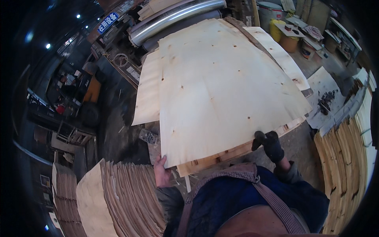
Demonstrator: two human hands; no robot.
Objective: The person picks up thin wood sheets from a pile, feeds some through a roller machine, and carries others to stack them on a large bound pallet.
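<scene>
A large pale wood veneer sheet (221,87) with small brown knots lies spread before me over other sheets. My bare left hand (162,171) grips its near left corner, thumb at the edge. Farther right along the near edge, my right hand (270,146) in a dark glove closes on the sheet's border; the fingers below the edge are hidden. Beneath the top sheet, more veneer layers (221,155) show along the near side. Another pale sheet (148,91) sticks out at the left, and one (278,53) at the far right.
A shiny metal roller (177,21) spans the far side, with a handwheel (120,60) to its left. Veneer stacks stand at near left (126,197) and right (345,170). Buckets (290,41) sit at the far right; a forklift (91,89) with a person stands left.
</scene>
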